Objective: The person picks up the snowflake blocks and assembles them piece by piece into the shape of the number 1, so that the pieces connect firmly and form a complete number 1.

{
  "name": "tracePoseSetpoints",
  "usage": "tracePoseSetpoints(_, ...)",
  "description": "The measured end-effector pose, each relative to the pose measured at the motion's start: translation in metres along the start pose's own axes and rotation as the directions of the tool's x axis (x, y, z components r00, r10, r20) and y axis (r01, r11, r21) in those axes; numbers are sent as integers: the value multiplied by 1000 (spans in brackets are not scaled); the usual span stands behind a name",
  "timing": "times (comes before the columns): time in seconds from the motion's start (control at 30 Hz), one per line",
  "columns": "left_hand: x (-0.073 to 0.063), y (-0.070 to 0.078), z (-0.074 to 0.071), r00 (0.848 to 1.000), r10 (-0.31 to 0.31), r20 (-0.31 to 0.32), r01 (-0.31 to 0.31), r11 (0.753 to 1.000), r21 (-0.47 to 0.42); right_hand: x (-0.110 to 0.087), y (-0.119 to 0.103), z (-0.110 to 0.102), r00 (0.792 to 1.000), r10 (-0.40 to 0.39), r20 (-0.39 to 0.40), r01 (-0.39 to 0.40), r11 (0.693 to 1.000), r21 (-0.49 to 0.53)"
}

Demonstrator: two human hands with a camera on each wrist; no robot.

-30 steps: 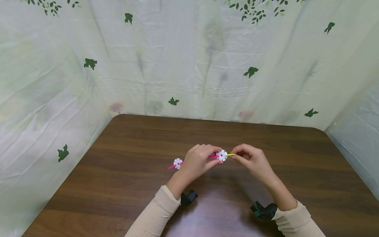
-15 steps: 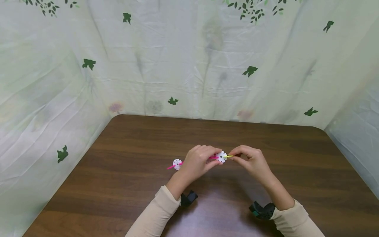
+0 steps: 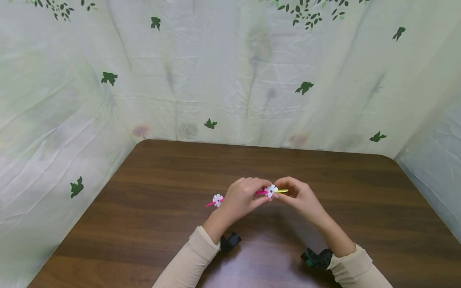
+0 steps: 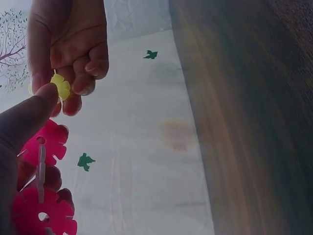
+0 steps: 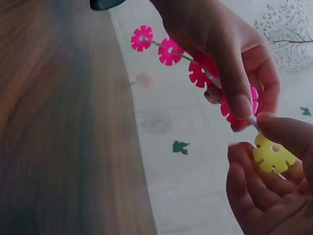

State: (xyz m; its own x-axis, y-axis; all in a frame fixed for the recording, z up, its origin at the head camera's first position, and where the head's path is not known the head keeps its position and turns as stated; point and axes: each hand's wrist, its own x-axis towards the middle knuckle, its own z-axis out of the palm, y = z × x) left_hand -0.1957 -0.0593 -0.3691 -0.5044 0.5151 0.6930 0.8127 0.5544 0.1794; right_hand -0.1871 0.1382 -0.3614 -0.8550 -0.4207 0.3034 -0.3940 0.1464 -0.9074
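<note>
A chain of notched plastic discs, pink and white set crosswise, runs through my left hand. Beyond that hand's wrist side stick out a white disc and a pink disc. Left thumb and fingers pinch the chain near its right end, at a pink disc and its neighbours. A yellow disc stands edge-on against the end white disc, slotted or touching. The thumb and fingertips of my right hand reach around the yellow disc and pinch at the white one. The slots are partly hidden by fingers.
Under both hands lies a brown wooden table. Pale curtains printed with leaves and birds surround its far and side edges. Dark wrist cameras, left and right, sit just above the tabletop.
My right hand has slid left along the yellow disc, from its outer edge to the white disc. The left hand keeps its hold on the chain, almost still.
</note>
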Motion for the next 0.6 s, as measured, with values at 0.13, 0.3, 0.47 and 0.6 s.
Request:
tracePoseSetpoints(0.13,0,1,0,1000,-4,2,4,1000,-4,1,11,1,997,75,27,-78,984,160)
tracePoseSetpoints(0.3,0,2,-1,1000,-8,6,8,1000,-5,1,13,1,993,114,18,-115,966,231)
tracePoseSetpoints(0.47,0,1,-2,1000,-18,11,18,1000,-16,1,13,0,992,127,2,-123,959,255)
tracePoseSetpoints(0.6,0,-2,-6,998,-46,43,48,998,-48,1,12,-2,993,122,-2,-117,955,271)
